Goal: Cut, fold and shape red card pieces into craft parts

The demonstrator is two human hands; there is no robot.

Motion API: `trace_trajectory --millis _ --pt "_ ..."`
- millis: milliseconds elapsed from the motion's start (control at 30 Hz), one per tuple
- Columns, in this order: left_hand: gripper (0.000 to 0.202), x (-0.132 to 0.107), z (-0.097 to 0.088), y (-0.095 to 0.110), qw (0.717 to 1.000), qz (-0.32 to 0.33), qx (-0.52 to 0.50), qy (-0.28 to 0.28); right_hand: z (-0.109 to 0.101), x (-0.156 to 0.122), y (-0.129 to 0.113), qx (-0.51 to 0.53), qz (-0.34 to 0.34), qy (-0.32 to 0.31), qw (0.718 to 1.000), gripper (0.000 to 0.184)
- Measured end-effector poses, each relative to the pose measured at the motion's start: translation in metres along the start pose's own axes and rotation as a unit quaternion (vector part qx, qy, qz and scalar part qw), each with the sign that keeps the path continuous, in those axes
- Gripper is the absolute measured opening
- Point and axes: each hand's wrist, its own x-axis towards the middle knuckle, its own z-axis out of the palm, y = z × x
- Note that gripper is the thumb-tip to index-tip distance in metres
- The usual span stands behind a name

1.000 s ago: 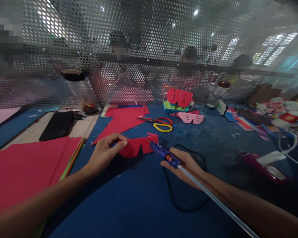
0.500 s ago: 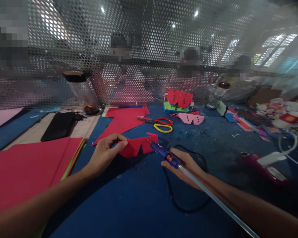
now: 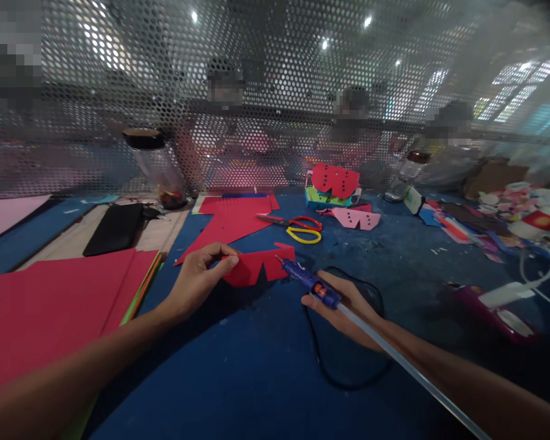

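My left hand [image 3: 204, 275] pinches the left end of a red paper cutout [image 3: 247, 270] between thumb and fingers. The cutout has a V-shaped notch in its lower edge and a narrow folded strip at its upper right. In my right hand [image 3: 343, 305] is a blue hot glue gun [image 3: 309, 282], its fingers closed round the body. A long clear glue stick [image 3: 394, 363] sticks out of the gun's back end. The nozzle is at the right part of the cutout; whether it touches the paper I cannot tell. Scissors [image 3: 305, 230] with red and yellow handles lie just beyond.
Red paper sheets [image 3: 64, 293] are stacked at left, near a black phone [image 3: 114, 229]. A jar [image 3: 158, 171] stands behind. Dotted pink [image 3: 355, 219] and red cutouts [image 3: 335, 179] sit at the back. A black cord [image 3: 318, 360] loops beneath my right hand. A purple device [image 3: 495, 313] lies right.
The view has shifted slightly, so everything appears a little further right. Both hands keep their holds, and the glue gun's nozzle stays near the cutout's right part.
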Motion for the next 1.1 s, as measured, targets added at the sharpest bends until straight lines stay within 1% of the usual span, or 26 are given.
trace_trajectory --millis 167,267,367,433,467,533,633,700,767,867,967,1100 --pt "0.018 0.0 0.0 0.001 1.0 -0.001 -0.013 0.006 -0.001 -0.001 0.001 0.03 0.029 -0.01 0.999 0.033" --pt "0.018 0.001 -0.001 0.0 0.999 -0.012 -0.042 0.016 -0.001 -0.002 -0.002 0.046 0.047 0.002 0.998 0.032" --pt "0.014 0.006 -0.004 -0.002 0.995 -0.022 -0.086 0.046 -0.001 -0.005 -0.003 0.043 0.075 0.012 0.996 0.032" --pt "0.011 0.011 -0.007 -0.003 0.99 -0.018 -0.111 0.08 -0.002 -0.007 0.0 0.011 0.107 0.013 0.994 0.035" --pt "0.01 0.014 -0.008 -0.004 0.988 -0.025 -0.122 0.088 -0.003 -0.008 0.002 -0.009 0.122 0.007 0.992 0.037" --pt "0.01 0.018 -0.011 -0.006 0.985 -0.019 -0.138 0.105 -0.007 -0.007 0.004 -0.035 0.138 -0.024 0.99 0.042" --pt "0.011 0.024 -0.014 -0.008 0.983 -0.008 -0.136 0.123 -0.015 -0.001 0.001 -0.021 0.113 -0.098 0.989 0.042" --pt "0.011 0.026 -0.016 -0.01 0.984 -0.009 -0.127 0.125 -0.017 0.006 -0.007 -0.016 0.094 -0.13 0.987 0.04" --pt "0.012 0.027 -0.017 -0.013 0.985 -0.008 -0.117 0.13 -0.017 0.011 -0.015 -0.019 0.084 -0.158 0.984 0.038" --pt "0.012 0.03 -0.019 -0.018 0.983 -0.011 -0.117 0.144 -0.013 0.014 -0.023 -0.004 0.087 -0.199 0.976 0.033" --pt "0.011 0.03 -0.019 -0.023 0.981 -0.02 -0.128 0.145 -0.009 0.012 -0.023 0.024 0.095 -0.226 0.969 0.029" --pt "0.012 0.028 -0.017 -0.023 0.983 -0.02 -0.124 0.131 -0.008 0.01 -0.02 0.009 0.092 -0.246 0.965 0.03"
